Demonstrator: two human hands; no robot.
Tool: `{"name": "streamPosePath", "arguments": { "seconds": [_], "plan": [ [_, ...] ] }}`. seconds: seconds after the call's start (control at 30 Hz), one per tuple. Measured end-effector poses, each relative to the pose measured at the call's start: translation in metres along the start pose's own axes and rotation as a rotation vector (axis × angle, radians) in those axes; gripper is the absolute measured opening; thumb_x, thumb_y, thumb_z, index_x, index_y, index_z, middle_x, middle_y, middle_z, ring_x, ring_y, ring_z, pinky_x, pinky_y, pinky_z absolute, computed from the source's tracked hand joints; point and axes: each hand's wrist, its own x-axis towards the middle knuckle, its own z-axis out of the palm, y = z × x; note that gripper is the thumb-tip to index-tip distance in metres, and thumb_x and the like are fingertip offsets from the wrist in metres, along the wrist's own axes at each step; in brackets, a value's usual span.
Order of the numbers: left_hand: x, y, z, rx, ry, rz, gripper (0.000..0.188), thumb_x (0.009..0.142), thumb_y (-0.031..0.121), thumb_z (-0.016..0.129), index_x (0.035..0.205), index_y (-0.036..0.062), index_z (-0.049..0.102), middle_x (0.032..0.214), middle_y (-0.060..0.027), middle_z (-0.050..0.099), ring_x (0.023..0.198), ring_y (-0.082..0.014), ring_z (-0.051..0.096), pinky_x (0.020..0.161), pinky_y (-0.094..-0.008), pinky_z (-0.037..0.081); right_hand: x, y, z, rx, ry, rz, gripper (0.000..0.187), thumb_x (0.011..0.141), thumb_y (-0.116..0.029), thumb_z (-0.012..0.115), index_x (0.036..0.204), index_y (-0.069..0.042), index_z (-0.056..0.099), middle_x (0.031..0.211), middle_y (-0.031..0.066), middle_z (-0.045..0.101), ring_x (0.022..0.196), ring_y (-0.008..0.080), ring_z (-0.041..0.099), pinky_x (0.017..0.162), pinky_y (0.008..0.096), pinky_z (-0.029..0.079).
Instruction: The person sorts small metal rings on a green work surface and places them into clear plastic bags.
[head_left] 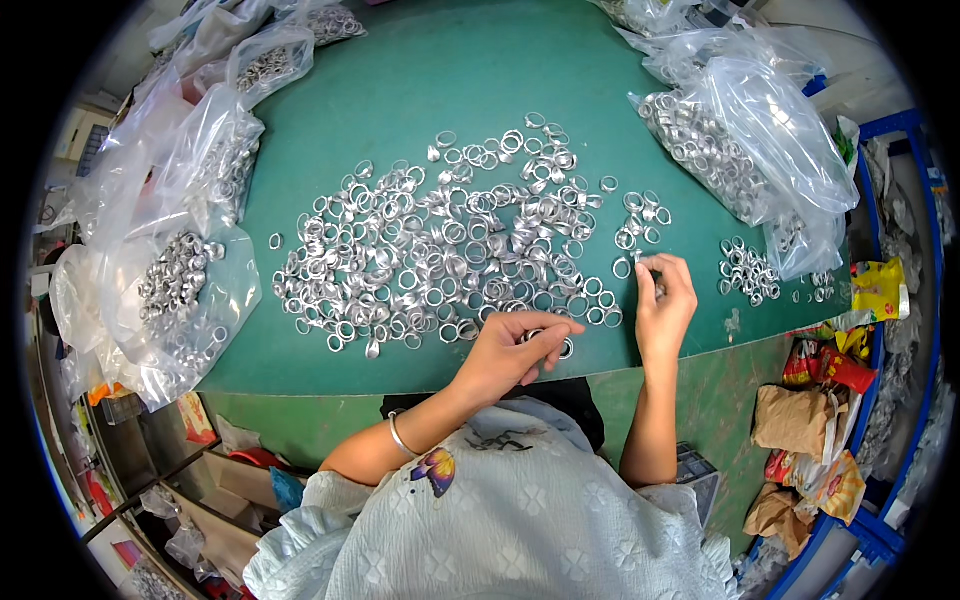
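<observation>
The rings [455, 266] are lying in a broad, loose heap across the middle of the green table [430, 80], many of them overlapping. The left hand [515, 350] is resting at the heap's near edge, its fingers curling inward and its thumb nearly meeting the forefinger; it is holding rings in that curl. The right hand [667, 305] is standing to the right of the heap, its thumb and forefinger bending close together beside a ring at their tips; I cannot tell whether they are gripping it. A small cluster [645, 215] of rings is lying just beyond these fingertips, and another cluster [748, 272] is sitting farther right. Clear bags full of rings are flanking the heap: a right bag [770, 130] and an open left bag [235, 275], with more bags [270, 60] lying behind the left one. A bracelet [401, 435] is circling the left wrist. Beyond the table's right side, a paper bag [790, 420] is standing near a blue rack [905, 125].
</observation>
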Motion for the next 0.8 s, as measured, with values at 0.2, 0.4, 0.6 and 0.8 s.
{"name": "streamPosePath", "arguments": {
  "seconds": [0.2, 0.4, 0.6, 0.8],
  "plan": [
    [0.013, 0.003, 0.013, 0.059, 0.103, 0.104, 0.028, 0.086, 0.011, 0.058, 0.113, 0.0032, 0.058, 0.067, 0.0046, 0.049, 0.048, -0.0006, 0.037, 0.039, -0.0165, 0.028, -0.028, -0.013, -0.010, 0.854, -0.194, 0.329, 0.005, 0.081, -0.002, 0.060, 0.084, 0.002, 0.058, 0.095, 0.0032, 0.053, 0.055, 0.0009, 0.043, 0.042, 0.0151, 0.030],
    [0.018, 0.006, 0.020, 0.185, 0.081, 0.243, 0.029, 0.086, 0.011, 0.057, 0.115, 0.0038, 0.057, 0.068, 0.0047, 0.049, 0.048, -0.0001, 0.036, 0.038, -0.0163, 0.026, -0.037, -0.017, -0.006, 0.778, -0.185, 0.145, 0.005, 0.079, 0.002, 0.061, 0.083, 0.003, 0.058, 0.090, 0.0049, 0.054, 0.056, 0.0039, 0.045, 0.045, 0.0179, 0.034],
    [0.016, -0.001, 0.012, -0.082, 0.123, 0.080, 0.025, 0.090, 0.010, 0.049, 0.113, 0.0016, 0.056, 0.066, 0.0023, 0.048, 0.049, -0.0012, 0.035, 0.037, -0.0159, 0.025, -0.031, -0.014, 0.000, 0.115, -0.243, -0.065, 0.009, 0.072, 0.004, 0.065, 0.081, 0.001, 0.062, 0.080, 0.0101, 0.057, 0.066, 0.0163, 0.055, 0.057, 0.0271, 0.044],
    [0.014, -0.003, 0.010, -0.068, 0.152, 0.107, 0.024, 0.090, 0.009, 0.049, 0.111, 0.0012, 0.057, 0.072, -0.0008, 0.053, 0.053, -0.0024, 0.043, 0.037, -0.0150, 0.028, 0.006, 0.005, -0.026, -0.065, 0.083, 0.083, 0.016, 0.077, -0.001, 0.064, 0.093, 0.000, 0.063, 0.080, 0.0058, 0.059, 0.065, 0.0120, 0.050, 0.057, 0.0243, 0.041]
  ]
}}
